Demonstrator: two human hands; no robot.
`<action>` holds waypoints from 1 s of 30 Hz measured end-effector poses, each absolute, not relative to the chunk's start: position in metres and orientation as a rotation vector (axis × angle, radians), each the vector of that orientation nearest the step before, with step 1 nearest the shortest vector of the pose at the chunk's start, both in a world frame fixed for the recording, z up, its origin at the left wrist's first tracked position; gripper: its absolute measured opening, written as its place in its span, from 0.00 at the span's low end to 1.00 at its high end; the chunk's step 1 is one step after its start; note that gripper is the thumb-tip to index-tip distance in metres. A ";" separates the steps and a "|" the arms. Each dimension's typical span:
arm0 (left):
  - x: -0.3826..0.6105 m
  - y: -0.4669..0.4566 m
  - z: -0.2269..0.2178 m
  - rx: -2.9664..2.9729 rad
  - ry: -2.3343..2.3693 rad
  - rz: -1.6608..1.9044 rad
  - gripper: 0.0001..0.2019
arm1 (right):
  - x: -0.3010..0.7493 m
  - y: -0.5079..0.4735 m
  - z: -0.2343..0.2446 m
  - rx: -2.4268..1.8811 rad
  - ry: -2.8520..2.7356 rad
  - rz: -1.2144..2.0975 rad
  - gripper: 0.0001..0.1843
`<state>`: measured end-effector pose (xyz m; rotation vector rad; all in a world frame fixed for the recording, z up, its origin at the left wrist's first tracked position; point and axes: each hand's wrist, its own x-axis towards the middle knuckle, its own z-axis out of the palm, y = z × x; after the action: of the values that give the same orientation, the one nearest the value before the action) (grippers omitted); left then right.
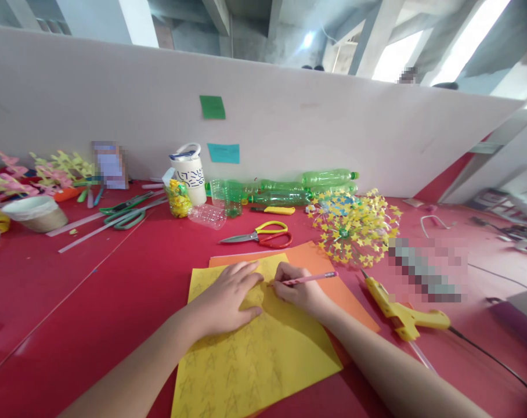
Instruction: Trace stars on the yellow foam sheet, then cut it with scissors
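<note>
A yellow sheet of paper (298, 354) covered with rows of hand-drawn pencil stars lies on the table in front of me. Orange paper (350, 302) shows from beneath it at the top and right. My left hand (235, 296) rests on the sheet with its fingers spread. In my right hand (300, 290) is a pink pencil (311, 278), its tip on the paper just right of my left fingers. Scissors (263, 235) with one yellow and one red handle lie beyond the sheet.
A yellow glue gun (403, 313) with a cord lies at right, near a cluster of yellow stars (354, 226). Behind are a box cutter (274, 210), green plastic bottles (285, 196) and a white tumbler (191, 177). Green-handled scissors (126, 215) and a pot (35, 213) stand left.
</note>
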<state>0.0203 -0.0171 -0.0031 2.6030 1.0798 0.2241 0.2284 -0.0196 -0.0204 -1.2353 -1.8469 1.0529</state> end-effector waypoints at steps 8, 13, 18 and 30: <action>0.020 -0.017 -0.003 2.604 1.077 0.222 0.22 | 0.225 -0.021 -0.023 -1.259 -1.865 0.952 0.04; 0.019 -0.017 -0.003 2.604 1.073 0.231 0.22 | 0.224 -0.022 -0.023 -1.293 -1.861 0.847 0.05; 0.019 -0.017 -0.003 2.599 1.068 0.229 0.23 | 0.224 -0.023 -0.021 -1.374 -1.840 0.792 0.06; 0.020 -0.018 -0.002 2.606 1.077 0.215 0.22 | 0.229 -0.021 -0.024 -1.409 -1.821 0.731 0.07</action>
<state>0.0196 -0.0177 -0.0016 2.6055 1.0772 0.2148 0.2291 -0.0213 -0.0244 -1.4088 -1.8212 0.7311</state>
